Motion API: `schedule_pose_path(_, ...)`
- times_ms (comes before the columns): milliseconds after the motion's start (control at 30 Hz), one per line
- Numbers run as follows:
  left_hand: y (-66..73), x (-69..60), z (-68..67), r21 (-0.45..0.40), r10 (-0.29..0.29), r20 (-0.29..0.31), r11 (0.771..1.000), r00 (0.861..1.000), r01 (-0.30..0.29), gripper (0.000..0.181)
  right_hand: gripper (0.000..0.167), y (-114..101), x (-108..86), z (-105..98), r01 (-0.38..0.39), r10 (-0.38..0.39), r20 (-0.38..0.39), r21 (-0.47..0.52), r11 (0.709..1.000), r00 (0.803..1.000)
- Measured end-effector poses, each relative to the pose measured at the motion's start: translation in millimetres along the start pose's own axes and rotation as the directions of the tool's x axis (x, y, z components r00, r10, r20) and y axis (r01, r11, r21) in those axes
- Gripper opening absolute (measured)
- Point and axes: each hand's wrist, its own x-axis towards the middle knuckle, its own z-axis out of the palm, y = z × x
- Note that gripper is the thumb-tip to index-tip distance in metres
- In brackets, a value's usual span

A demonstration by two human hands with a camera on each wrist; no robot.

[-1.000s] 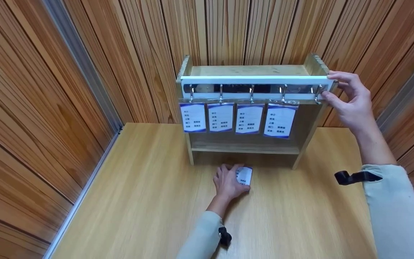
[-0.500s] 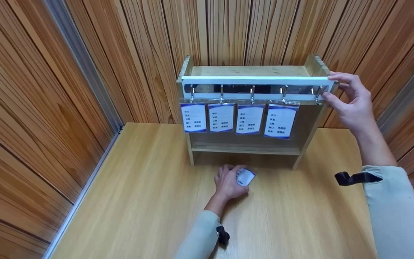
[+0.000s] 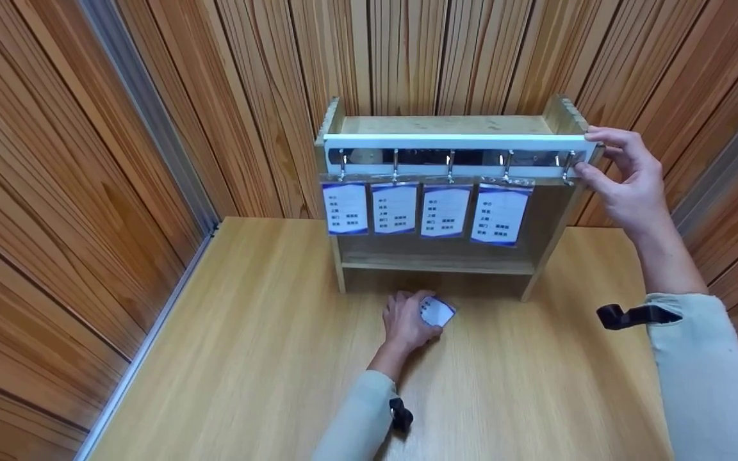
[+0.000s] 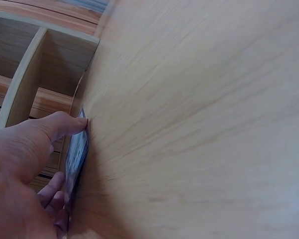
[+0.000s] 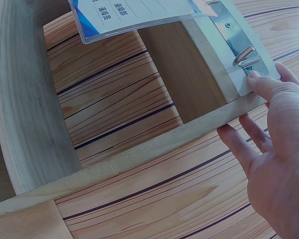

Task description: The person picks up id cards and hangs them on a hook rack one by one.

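Note:
Low over the table, in front of the shelf, my left hand (image 3: 405, 321) grips a white badge card (image 3: 437, 312) with a blue border by its edges. In the left wrist view the thumb lies on one edge of that card (image 4: 78, 149), with fingers at the far edge. My right hand (image 3: 631, 176) holds the right end of the white hook rack (image 3: 459, 139), its thumb on the rack's front face near the last hook (image 5: 246, 59). Other fingers of that hand reach behind the shelf side. Several badges (image 3: 444, 212) hang from the rack's other hooks.
The wooden shelf (image 3: 439, 264) stands upright on the table (image 3: 266, 333), bearing the rack across its upper front. Wood-panelled walls (image 3: 401, 57) rise behind it and at both sides. A metal strip (image 3: 141, 346) runs along the table's left edge.
The badge card in my left hand has turned, so its corner now points right. That hand has shifted only slightly. My right hand keeps its place on the rack.

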Motion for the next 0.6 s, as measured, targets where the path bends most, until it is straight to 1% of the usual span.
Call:
schedule_pose_path(100,0.5,0.1,0.2,-0.033,0.026,-0.014,0.999,1.000,-0.026,0.067,0.046,0.0,-0.5,-0.6,-0.001,0.000,0.001,0.006,1.000,1.000)
schedule_pose_path(167,0.8,0.4,0.2,-0.069,0.028,-0.015,0.997,1.000,-0.029,0.068,0.046,0.3,-0.2,-0.3,0.001,-0.001,0.002,0.013,1.000,1.000)
schedule_pose_path(267,3.1,0.1,-2.1,-0.137,-0.007,0.015,0.991,1.000,0.009,0.070,0.046,1.0,-0.4,0.2,-0.003,0.003,0.003,0.015,1.000,1.000)
schedule_pose_path(300,-0.8,2.6,2.1,-0.153,-0.007,0.013,0.988,1.000,0.009,0.069,0.045,1.0,-0.5,0.5,0.005,-0.006,0.003,0.018,1.000,1.000)
schedule_pose_path(367,-6.6,6.8,8.4,-0.170,-0.016,0.017,0.985,1.000,0.018,0.068,0.045,1.5,-0.4,0.7,0.018,-0.018,0.002,0.022,1.000,1.000)
schedule_pose_path(400,-7.2,7.6,8.2,-0.179,-0.017,0.023,0.984,1.000,0.021,0.067,0.045,1.9,-0.3,0.8,0.024,-0.024,0.001,0.024,0.999,1.000)
schedule_pose_path(500,-12.3,10.4,11.3,-0.186,0.013,0.005,0.982,1.000,-0.012,0.063,0.045,2.4,0.6,0.8,0.049,-0.048,-0.004,0.033,0.998,0.999)
schedule_pose_path(600,-11.6,10.2,8.8,-0.169,0.025,-0.001,0.985,1.000,-0.024,0.063,0.044,2.6,1.6,0.3,0.049,-0.049,-0.003,0.028,0.998,0.999)
